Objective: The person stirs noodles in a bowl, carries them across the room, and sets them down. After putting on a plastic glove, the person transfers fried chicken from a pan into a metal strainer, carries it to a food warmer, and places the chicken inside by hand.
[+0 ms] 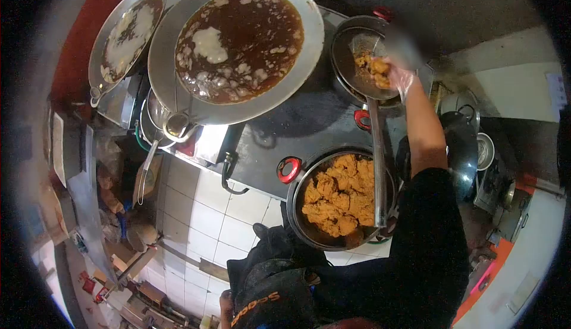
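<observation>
My right hand (402, 77), in a clear plastic glove, reaches to the back right with its fingers closed around a fried chicken piece (379, 67). Below it is a mesh strainer (348, 61) holding more small fried bits, resting over a dark pot (341, 86). The strainer's long metal handle (378, 150) runs toward me across a second pot (295, 222) heaped with fried chicken (336, 195). Low at my left side, part of my left hand (226, 305) shows beside the dark apron; its fingers are mostly hidden.
A large wok (160, 49) of dark oil with pale floating batter stands at back left, a second wok (95, 61) beyond it. A small wire skimmer (148, 162) hangs at the counter's left edge. A dark lid (461, 150) stands right of my arm. White floor tiles (232, 228) lie below.
</observation>
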`<state>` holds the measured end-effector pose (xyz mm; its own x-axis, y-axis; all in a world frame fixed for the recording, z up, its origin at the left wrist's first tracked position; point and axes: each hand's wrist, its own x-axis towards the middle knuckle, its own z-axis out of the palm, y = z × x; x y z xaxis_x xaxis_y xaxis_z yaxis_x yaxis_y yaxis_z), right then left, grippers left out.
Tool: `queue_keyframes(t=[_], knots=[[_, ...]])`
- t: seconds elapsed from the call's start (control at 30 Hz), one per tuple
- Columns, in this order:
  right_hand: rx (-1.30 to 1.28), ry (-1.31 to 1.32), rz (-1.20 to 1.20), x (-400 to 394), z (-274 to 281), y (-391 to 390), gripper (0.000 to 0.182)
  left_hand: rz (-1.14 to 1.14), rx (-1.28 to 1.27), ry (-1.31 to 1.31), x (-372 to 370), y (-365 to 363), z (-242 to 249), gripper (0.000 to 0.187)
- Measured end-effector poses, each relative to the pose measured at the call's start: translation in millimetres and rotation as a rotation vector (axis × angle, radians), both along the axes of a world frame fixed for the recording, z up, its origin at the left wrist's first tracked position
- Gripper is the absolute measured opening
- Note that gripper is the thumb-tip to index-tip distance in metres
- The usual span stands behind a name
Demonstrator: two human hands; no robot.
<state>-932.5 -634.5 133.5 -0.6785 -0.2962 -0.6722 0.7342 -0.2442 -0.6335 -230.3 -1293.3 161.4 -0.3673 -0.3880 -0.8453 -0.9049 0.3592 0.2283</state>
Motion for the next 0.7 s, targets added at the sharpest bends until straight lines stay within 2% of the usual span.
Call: queue_keyframes(t=[0.03,0.1,0.17,0.23,0.27,0.3,0.33,0.37,0.4,0.43,0.57,0.63,0.7], knots=[[0.005,0.006,-0.011,4.7,17.4,-0.7,0.043,0.023,0.010,0.069,7.9,-3.0,-10.5,0.022],[-0.204,0.200,-0.052,21.1,41.5,2.4,0.046,0.032,0.029,0.134,7.9,-10.1,-20.4,0.022],[-0.211,0.229,-0.072,34.9,61.9,3.0,0.049,0.026,0.057,-0.019,-10.4,-15.6,-20.2,0.022],[-0.181,0.301,-0.116,55.2,101.9,-8.5,0.053,-0.488,-0.056,0.192,-1.7,-40.5,-54.6,0.027],[-0.239,0.329,-0.097,68.2,117.5,-11.5,0.055,-0.143,0.037,0.124,-50.6,-12.6,-16.0,0.034],[-0.300,0.348,-0.088,82.3,126.6,-14.1,0.056,-0.313,-0.059,0.068,-23.9,-46.7,-53.4,0.033],[-0.319,0.416,-0.043,93.5,128.8,-7.0,0.057,-0.076,0.091,0.162,-35.6,-42.3,-46.6,0.030],[-0.329,0.503,0.011,104.5,147.4,-10.3,0.057,-0.067,0.150,0.092,-40.5,-56.6,-62.3,0.030],[-0.422,0.543,0.007,126.5,163.2,-18.4,0.057,0.061,0.207,0.076,-35.5,-67.2,-67.8,0.030],[-0.406,0.552,-0.006,149.4,174.3,-18.0,0.057,0.192,0.272,0.075,-58.7,-52.4,-66.3,0.030],[-0.278,0.449,-0.284,255.5,214.7,-38.8,0.050,0.157,0.266,0.045,-95.5,-34.5,-47.2,0.027],[-0.329,0.382,-0.399,315.1,220.1,-52.1,0.047,-0.013,0.304,0.137,-97.0,-41.4,-63.8,0.025],[-0.194,0.278,-0.542,369.5,211.0,-71.6,0.041,0.004,0.341,0.138,-96.0,-56.6,-81.9,0.023]])
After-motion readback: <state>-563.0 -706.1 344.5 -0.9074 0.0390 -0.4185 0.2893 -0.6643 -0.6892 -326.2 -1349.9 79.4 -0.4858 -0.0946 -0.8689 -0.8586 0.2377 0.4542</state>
